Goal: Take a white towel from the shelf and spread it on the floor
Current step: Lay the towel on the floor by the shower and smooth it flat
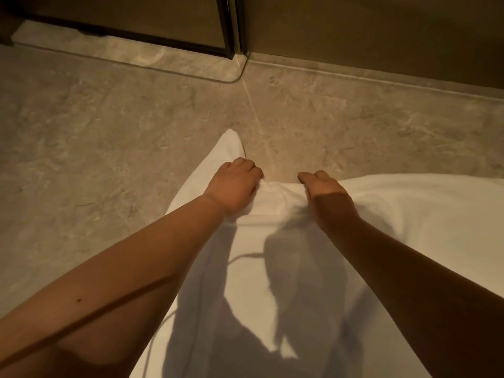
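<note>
A white towel point(286, 268) hangs below my hands and drapes down over the stone floor point(109, 137), filling the lower middle and right of the view. My left hand point(231, 184) is closed on the towel's top edge, with one corner sticking up behind its knuckles. My right hand point(323, 186) grips the same edge a short way to the right. The cloth bunches between the two hands. Shadows of my arms fall across the towel. Its lower part runs out of view.
A raised stone threshold point(169, 58) with a rounded corner runs along the back left, under a dark-framed door point(136, 20). A dark wall point(381, 36) closes the back right. A grout line point(253, 110) crosses the floor toward my hands.
</note>
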The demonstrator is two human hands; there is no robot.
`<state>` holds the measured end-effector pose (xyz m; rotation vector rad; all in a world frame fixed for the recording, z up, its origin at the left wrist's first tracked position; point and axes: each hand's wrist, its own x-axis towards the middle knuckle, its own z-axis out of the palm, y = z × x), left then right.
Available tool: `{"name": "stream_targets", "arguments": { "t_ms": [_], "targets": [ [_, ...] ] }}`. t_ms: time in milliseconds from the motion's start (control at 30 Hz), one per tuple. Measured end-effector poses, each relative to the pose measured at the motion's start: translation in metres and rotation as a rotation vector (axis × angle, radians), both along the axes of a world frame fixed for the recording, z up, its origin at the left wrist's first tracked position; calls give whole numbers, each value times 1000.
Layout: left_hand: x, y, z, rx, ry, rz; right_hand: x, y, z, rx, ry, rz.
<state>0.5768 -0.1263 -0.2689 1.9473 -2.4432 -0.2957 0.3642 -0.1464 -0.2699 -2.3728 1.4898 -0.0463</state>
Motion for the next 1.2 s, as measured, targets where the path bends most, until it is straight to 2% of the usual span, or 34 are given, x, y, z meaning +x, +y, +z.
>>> {"name": "stream_targets", "arguments": {
  "t_ms": [167,267,467,633,700,833,967,1067,1200],
  "targets": [
    [10,12,4,-68,6,-6,-3,7,-5,-51,-45,-34],
    [11,15,12,-118,-2,-11,-6,10,-3,-153,-54,-61],
    [23,19,26,-248,67,85,-5,6,8,-370,-321,-200],
    [25,17,25,-238,76,179,1,5,10,-277,-413,-221],
    [26,16,22,-238,90,188,1,8,8,-222,-367,-187],
    [30,14,13,-240,72,230,-3,15,-2,-67,-145,-87],
    [30,31,-4,10,-25,184,-7,24,-7,-15,-59,-17],
    [33,42,-22,204,-86,174,-14,34,-15,-27,91,69],
    [41,42,-32,287,-127,209,-23,42,-31,46,242,92]
  ]
}}
